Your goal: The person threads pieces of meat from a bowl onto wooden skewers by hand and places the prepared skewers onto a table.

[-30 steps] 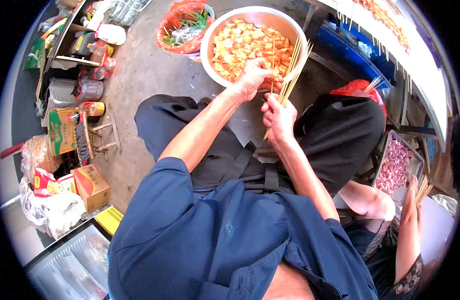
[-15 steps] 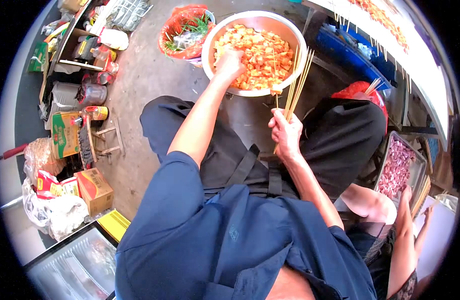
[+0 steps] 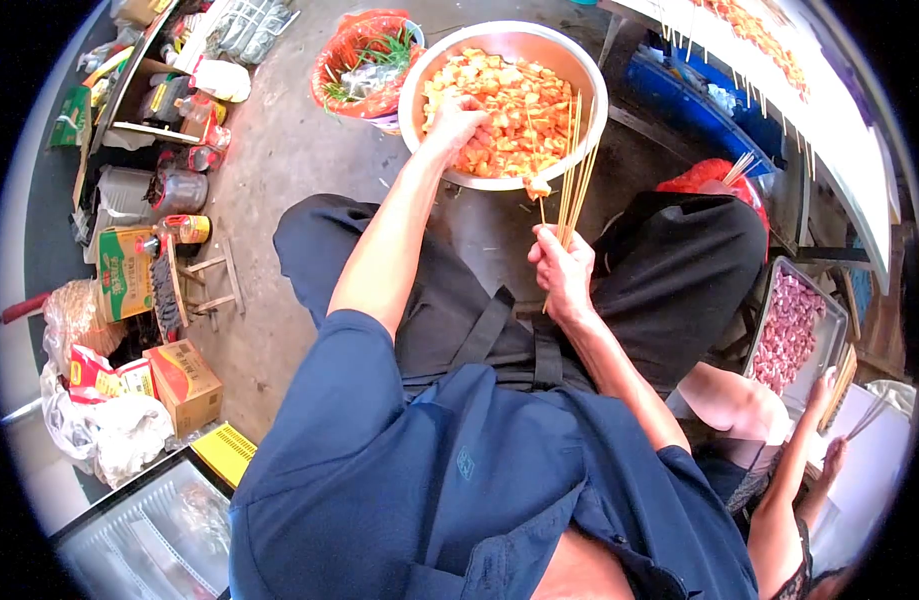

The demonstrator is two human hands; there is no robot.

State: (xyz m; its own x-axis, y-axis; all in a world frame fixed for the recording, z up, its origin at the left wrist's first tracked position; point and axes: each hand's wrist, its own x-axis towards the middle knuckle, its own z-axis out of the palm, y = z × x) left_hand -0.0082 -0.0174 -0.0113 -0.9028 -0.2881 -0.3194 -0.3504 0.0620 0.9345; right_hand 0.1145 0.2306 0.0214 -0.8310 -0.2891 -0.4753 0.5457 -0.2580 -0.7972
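A wide metal bowl full of orange, sauce-coated meat chunks stands beyond my knees. Over the left part of the bowl, my left hand has its fingers curled down at the chunks; what lies between the fingertips is hidden. Closer to me, my right hand is closed around a bundle of thin wooden skewers, which point up across the bowl's near rim. One skewer stands apart from the bundle and carries a meat chunk partway along it.
Left of the bowl is a bucket lined with a red bag, holding greens. A white table with skewered meat stands at right. Another person's hand is beside a tray of diced raw meat. Boxes and bottles line the left wall.
My left hand has turned slightly over the chunks, its fingers now showing more to the right. The other person's hands have moved away from the raw meat, one now with thin sticks.
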